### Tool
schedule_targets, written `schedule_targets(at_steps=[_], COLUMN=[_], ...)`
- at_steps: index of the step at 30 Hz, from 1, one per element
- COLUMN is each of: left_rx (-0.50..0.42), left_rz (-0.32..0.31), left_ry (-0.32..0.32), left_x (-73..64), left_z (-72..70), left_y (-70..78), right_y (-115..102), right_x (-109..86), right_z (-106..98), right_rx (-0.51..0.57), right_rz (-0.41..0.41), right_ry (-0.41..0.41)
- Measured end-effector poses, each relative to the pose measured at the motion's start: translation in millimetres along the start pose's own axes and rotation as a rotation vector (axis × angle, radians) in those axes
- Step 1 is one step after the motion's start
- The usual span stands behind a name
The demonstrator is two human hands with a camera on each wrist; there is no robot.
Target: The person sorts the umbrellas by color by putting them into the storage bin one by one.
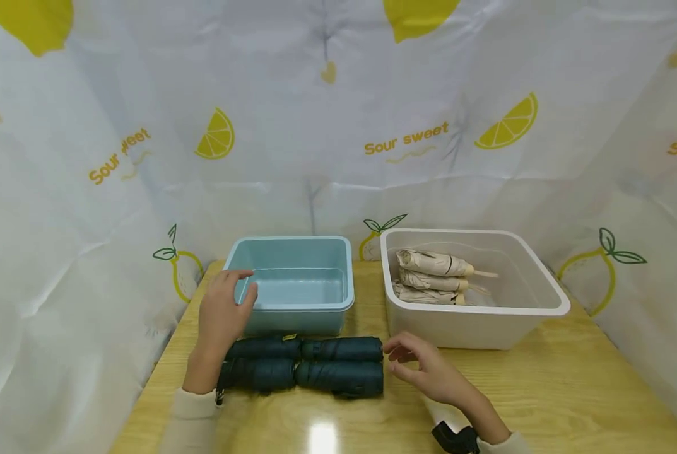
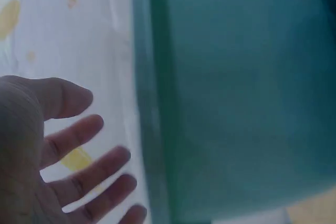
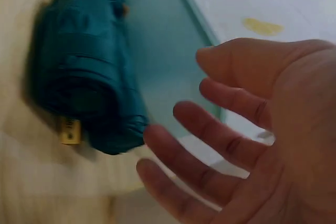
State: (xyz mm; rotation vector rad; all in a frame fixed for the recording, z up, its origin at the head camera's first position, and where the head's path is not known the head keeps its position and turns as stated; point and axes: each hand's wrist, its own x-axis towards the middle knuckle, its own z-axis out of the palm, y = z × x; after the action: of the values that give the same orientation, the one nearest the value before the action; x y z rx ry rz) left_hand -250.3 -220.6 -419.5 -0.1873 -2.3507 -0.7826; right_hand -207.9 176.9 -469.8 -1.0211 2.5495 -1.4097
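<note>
Several dark teal folded umbrellas point(image 1: 341, 378) lie end to end in two rows on the table. My left hand point(image 1: 222, 315) is raised at the front left of a light blue bin point(image 1: 298, 320), fingers spread and nothing in them. In the left wrist view, the fingertips point(image 2: 122, 155) are beside the bin's wall. To the right of the umbrellas, my right hand point(image 1: 426, 371) hovers with relaxed, slightly bent fingers and holds nothing. From the right wrist, the rolled end of one teal umbrella point(image 3: 79, 93) shows close to the fingertips, with a yellow tag beneath it.
A white bin point(image 1: 452, 328) stands at the back right with 3 beige folded umbrellas point(image 1: 431, 262) in its left part. Behind the wooden table point(image 1: 542, 403) hangs a white curtain point(image 1: 293, 126) with lemon prints, which also runs along both sides.
</note>
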Motion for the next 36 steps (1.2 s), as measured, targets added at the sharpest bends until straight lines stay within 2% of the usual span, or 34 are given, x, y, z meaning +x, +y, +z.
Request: schedule_targets(at_steps=[3,6,10,15,19,27,36], left_rx=[0.036,0.012,-0.093,-0.203,-0.273,-0.588,-0.677], left_rz=[-0.131,-0.255,-0.337,-0.386,-0.405,-0.454,-0.446], left_ry=[-0.022,-0.067,-0.143,-0.211,-0.238,-0.31,-0.354], left_x=[-0.8,-0.6,-2.3,-5.1,-6.9,-8.8,-8.4], left_z=[-5.1,-8.9,-12.2,-13.8,-11.0,-6.1,-5.5], left_y=[-21.9,-39.4,-56.3,-69.6,-78.4,-89.0,-97.8], right_y=[5,9,13,13,12,15,19], right_x=[0.2,1.3,3.5,5.0,3.4,2.5,6.2], right_z=[14,23,30,36,39,46,50], right_rx=[-0.037,-0.079,-0.175,-0.317,-0.374,-0.34,-0.297], right_rz=[0.047,0.068,0.086,0.145,0.207,0.233,0.23], right_ry=[-0.026,-0.038,-0.026,-0.012,-0.028,-0.046,-0.079])
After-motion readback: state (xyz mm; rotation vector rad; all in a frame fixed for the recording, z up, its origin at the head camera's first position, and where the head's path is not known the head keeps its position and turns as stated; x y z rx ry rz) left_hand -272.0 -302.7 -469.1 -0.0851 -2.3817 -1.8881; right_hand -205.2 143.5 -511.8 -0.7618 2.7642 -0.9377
